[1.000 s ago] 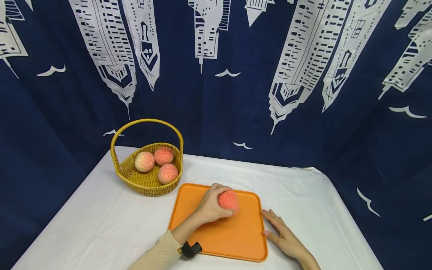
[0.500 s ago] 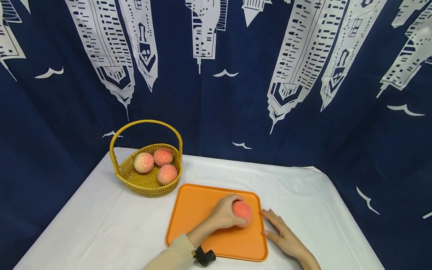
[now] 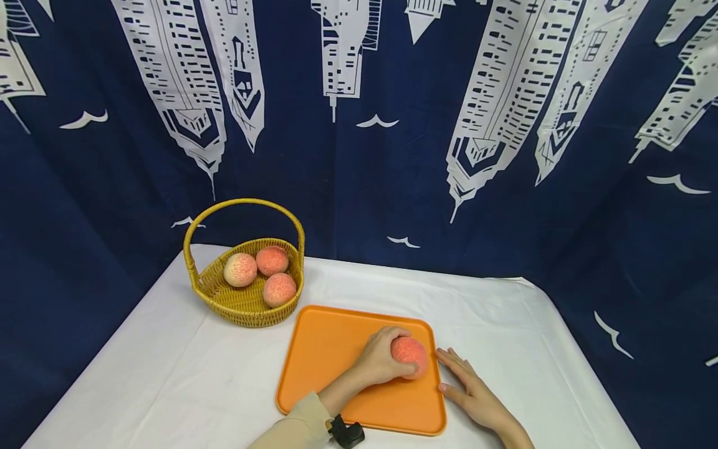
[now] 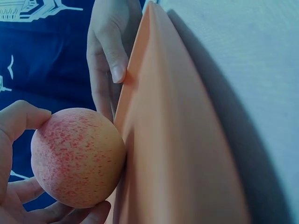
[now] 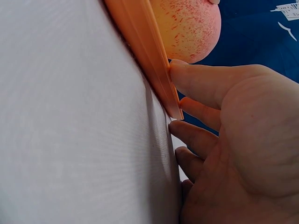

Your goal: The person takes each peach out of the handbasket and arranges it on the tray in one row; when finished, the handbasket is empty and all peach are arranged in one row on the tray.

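My left hand [image 3: 380, 360] grips a round pink-red peach [image 3: 409, 357] over the right part of an orange tray [image 3: 336, 337]. In the left wrist view the thumb and fingers curl around the peach [image 4: 79, 158], whose skin is pale yellow with red speckles. It sits low at the tray; whether it touches the tray's surface I cannot tell. My right hand [image 3: 473, 396] lies at the tray's right edge, fingers extended. From the right wrist view, its thumb touches the tray rim [image 5: 161, 70] and the other fingers are against or near the edge and the white cloth.
A yellow wicker basket [image 3: 247, 318] with a tall arched handle stands at the back left and holds three peaches [image 3: 240, 269]. White cloth [image 3: 151, 374] covers the table. Behind hangs a navy curtain [image 3: 364, 187] printed with white buildings and birds.
My left hand has carried the peach rightward and slightly nearer across the tray, slowing over the last half second. The right hand stays at the tray's edge.
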A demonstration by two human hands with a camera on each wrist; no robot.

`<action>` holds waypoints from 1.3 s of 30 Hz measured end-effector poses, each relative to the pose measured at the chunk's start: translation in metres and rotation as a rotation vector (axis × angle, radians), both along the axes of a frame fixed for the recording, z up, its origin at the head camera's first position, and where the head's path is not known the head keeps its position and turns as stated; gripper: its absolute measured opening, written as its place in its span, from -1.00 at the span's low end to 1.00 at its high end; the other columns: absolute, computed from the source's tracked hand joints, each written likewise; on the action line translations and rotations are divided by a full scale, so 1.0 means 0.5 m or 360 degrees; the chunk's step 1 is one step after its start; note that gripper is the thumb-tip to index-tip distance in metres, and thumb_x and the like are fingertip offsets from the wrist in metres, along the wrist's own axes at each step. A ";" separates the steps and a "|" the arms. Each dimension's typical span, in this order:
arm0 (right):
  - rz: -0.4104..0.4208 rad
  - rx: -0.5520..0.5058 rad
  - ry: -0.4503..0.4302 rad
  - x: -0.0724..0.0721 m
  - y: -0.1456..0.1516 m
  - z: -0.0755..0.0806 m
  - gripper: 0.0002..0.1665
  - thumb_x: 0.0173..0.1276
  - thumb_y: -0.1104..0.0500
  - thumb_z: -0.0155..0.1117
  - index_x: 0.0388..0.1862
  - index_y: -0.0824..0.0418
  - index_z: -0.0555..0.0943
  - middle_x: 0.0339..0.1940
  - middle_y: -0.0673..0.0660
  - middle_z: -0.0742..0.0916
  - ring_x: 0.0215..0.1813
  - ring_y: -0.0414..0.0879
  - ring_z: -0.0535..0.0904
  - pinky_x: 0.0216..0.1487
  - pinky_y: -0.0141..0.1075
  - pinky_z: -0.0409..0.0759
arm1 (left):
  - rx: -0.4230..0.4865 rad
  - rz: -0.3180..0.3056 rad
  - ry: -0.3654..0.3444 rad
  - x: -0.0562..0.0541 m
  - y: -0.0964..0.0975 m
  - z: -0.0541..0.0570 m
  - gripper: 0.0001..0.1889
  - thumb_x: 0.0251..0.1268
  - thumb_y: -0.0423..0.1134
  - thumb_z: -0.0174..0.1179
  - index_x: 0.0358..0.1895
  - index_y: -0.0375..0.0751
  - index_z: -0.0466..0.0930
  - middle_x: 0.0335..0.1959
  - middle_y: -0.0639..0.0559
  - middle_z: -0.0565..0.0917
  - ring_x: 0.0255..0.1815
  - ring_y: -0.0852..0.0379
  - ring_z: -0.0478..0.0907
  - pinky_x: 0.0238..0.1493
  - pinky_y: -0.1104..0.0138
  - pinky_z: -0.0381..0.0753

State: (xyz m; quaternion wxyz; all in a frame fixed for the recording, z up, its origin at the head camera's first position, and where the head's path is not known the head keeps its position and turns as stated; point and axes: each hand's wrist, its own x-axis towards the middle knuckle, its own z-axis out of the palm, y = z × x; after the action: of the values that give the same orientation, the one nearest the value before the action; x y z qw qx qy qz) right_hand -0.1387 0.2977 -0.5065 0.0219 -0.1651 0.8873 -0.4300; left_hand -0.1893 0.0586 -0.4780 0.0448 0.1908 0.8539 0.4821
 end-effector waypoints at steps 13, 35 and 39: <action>0.0035 -0.0016 0.0086 0.000 0.002 -0.006 -0.33 0.37 0.09 0.25 0.44 0.13 0.36 0.47 0.33 0.37 0.41 -0.73 -0.10 0.27 -0.83 -0.35 | -0.0107 -0.0085 0.0106 0.002 0.005 -0.012 -0.20 -0.20 -0.10 0.57 0.26 -0.10 0.50 0.16 0.02 0.53 0.11 0.03 0.47 0.09 0.18 0.53; 0.0043 -0.0007 0.0101 -0.002 0.001 -0.003 -0.31 0.38 0.10 0.24 0.46 0.19 0.34 0.46 0.36 0.37 0.41 -0.71 -0.11 0.28 -0.83 -0.34 | -0.0025 -0.0128 0.0078 0.006 0.007 -0.010 -0.29 -0.15 0.07 0.55 0.16 -0.01 0.50 0.08 0.13 0.59 0.13 0.09 0.47 0.18 0.13 0.46; 0.0003 -0.0005 0.0027 -0.001 -0.001 -0.001 -0.31 0.37 0.06 0.25 0.45 0.14 0.35 0.49 0.33 0.35 0.40 -0.71 -0.11 0.26 -0.84 -0.34 | -0.0048 -0.0156 0.0112 0.007 0.006 -0.013 -0.27 -0.11 0.06 0.53 0.21 -0.04 0.48 0.09 0.11 0.57 0.14 0.10 0.47 0.21 0.11 0.44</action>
State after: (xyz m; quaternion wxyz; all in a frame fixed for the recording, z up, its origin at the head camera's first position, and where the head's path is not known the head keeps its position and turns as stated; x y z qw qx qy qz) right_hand -0.1392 0.2973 -0.5071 0.0144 -0.1695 0.8867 -0.4300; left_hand -0.1859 0.0616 -0.4847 0.0412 0.2483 0.8518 0.4595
